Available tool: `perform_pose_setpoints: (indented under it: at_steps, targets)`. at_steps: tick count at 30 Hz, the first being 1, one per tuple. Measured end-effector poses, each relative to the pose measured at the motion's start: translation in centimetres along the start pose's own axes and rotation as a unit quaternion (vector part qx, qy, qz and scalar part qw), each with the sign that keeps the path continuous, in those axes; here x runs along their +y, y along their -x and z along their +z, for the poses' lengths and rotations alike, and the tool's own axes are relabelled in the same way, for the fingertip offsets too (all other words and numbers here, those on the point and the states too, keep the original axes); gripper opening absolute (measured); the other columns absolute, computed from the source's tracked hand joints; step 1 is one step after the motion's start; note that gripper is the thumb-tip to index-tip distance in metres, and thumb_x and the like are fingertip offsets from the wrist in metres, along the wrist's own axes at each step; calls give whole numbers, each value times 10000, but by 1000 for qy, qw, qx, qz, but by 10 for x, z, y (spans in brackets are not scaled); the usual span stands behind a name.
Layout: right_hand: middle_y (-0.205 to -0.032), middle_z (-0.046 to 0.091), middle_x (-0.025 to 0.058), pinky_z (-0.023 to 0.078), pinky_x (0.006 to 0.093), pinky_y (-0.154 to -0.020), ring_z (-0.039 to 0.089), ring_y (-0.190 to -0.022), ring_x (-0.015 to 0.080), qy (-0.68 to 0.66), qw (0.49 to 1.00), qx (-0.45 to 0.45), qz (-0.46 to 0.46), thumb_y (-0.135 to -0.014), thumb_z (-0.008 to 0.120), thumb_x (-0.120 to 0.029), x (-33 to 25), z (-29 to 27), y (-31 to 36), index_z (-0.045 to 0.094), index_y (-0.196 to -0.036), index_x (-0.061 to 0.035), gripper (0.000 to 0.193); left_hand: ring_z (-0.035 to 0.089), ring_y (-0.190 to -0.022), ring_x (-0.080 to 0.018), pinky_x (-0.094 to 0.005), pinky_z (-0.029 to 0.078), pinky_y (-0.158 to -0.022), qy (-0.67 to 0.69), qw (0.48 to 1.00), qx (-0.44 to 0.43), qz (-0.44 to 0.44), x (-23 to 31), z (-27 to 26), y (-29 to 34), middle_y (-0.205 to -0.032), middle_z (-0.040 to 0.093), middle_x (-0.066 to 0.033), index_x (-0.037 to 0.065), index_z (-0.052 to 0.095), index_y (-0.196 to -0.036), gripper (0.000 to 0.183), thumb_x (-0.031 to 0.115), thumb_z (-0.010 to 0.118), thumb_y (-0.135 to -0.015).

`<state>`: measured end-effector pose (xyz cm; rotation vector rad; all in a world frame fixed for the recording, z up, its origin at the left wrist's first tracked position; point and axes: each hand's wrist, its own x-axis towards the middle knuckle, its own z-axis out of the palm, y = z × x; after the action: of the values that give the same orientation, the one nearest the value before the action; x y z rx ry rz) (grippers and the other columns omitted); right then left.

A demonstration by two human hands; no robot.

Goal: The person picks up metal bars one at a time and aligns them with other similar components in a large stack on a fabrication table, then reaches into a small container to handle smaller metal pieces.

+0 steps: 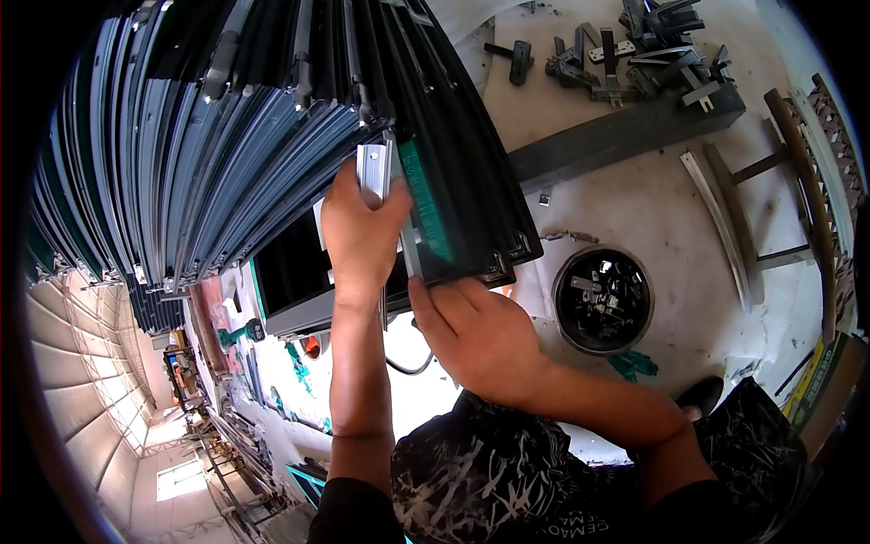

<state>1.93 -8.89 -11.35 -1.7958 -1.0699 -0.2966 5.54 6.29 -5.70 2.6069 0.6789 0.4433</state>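
Observation:
My left hand (359,238) is closed around a short silver metal piece (371,169) with a hole near its top. It holds this piece against the edge of a dark frame with a pane (458,213), beside a green printed strip (424,199). A narrow metal strip (410,249) runs down along that edge to my right hand (480,337). The right hand's fingers are bent together over the frame's near edge, touching the strip's lower end; its thumb is hidden. Many similar dark frames (227,172) stand packed side by side to the left.
A round dark bowl (560,304) of small metal parts sits on the floor at right. Beyond a grey beam (625,138) lies a pile of metal brackets (648,59). A wooden rack (778,218) stands far right; a green power drill (237,335) lies at left.

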Motion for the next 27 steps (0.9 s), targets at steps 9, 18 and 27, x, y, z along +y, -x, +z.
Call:
perform_pose_setpoints:
  at_steps: [9, 18, 27]
  targets:
    - [-847, 556, 70, 455, 284, -535, 554, -716, 187, -10, 999, 33, 16, -656, 597, -88, 12, 5, 11, 613, -1049, 43, 415, 505, -502, -213, -321, 425, -527, -98, 993, 48, 45, 4, 11, 6, -583, 513, -105, -34, 583, -954, 272, 103, 655, -731]
    - [-832, 553, 83, 456, 277, -532, 535, -697, 198, -50, 995, 87, 25, -655, 577, -86, 4, 15, 6, 611, -1035, 63, 409, 468, -474, -137, -292, 418, -518, -98, 993, 49, 35, 6, 8, 1, -549, 481, -67, -58, 505, -1215, 523, 83, 650, -732]
    - [-848, 579, 46, 444, 242, -511, 540, -692, 160, -23, 993, 115, 27, -664, 606, -93, 11, 23, 14, 637, -1025, 6, 376, 401, -428, -76, -239, 373, -478, -124, 990, 42, 50, 4, 7, 2, -490, 443, -18, -109, 484, -1204, 518, 89, 641, -752]
